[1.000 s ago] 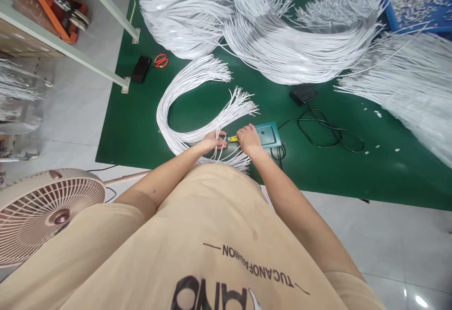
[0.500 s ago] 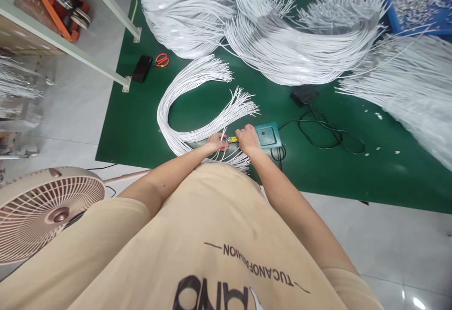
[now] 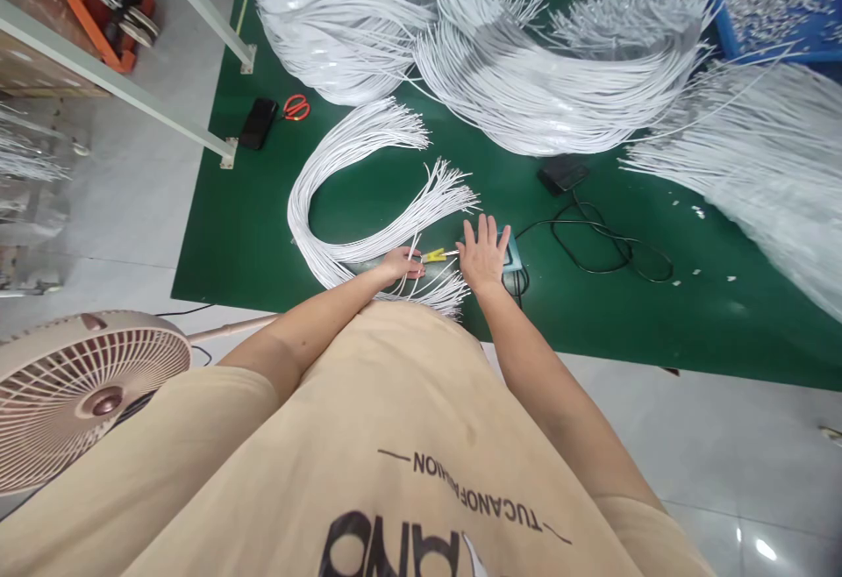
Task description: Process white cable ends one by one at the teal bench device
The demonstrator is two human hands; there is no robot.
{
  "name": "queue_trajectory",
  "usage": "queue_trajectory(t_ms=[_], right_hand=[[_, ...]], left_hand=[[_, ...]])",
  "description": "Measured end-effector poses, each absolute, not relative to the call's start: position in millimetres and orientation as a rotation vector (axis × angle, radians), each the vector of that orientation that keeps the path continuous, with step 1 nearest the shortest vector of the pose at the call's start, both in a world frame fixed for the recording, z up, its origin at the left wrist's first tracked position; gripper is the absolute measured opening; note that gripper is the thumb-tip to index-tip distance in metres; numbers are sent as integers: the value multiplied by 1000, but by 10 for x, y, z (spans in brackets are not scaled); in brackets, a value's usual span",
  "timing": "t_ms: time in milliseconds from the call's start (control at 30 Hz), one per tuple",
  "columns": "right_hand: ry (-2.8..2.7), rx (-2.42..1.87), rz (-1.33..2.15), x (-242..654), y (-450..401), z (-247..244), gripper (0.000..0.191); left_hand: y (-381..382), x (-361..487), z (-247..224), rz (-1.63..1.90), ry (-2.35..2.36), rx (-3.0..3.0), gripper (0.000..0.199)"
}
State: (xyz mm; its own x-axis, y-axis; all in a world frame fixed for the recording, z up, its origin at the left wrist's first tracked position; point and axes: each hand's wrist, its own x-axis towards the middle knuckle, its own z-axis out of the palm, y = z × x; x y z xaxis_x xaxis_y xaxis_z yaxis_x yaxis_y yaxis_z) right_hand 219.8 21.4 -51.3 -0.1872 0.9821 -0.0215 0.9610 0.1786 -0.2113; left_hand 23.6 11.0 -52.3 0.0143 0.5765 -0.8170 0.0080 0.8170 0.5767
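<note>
While the right hand [image 3: 485, 252] was over the teal box [image 3: 515, 263], its fingers were spread wide; contact with the box could not be confirmed. The left hand [image 3: 400, 265], to the left of the box, had its fingers narrowed around thin white wire [image 3: 415, 245]; strand count unclear. The yellow-handled tool [image 3: 434, 255] was between the hands, just left of the box. A curved wire bundle [image 3: 301, 206] lay farther left of the box.

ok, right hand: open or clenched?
Open: the right hand has its fingers extended and apart, partly covering the teal device in view. Whether it touches the device, cannot tell.
</note>
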Motion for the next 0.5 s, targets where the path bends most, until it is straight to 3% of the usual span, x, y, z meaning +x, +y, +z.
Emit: queue_trajectory(t_ms=[200, 433, 500], right_hand=[[-2354, -1861, 268, 2114, 242, -473, 48], [-2824, -847, 799, 1540, -32, -357, 32], [-2820, -863, 950, 1461, -131, -431, 25]], left_hand=[[97, 117, -500, 519, 1523, 494, 50], [107, -30, -389, 576, 1482, 535, 33], [115, -62, -366, 578, 1477, 544, 31]])
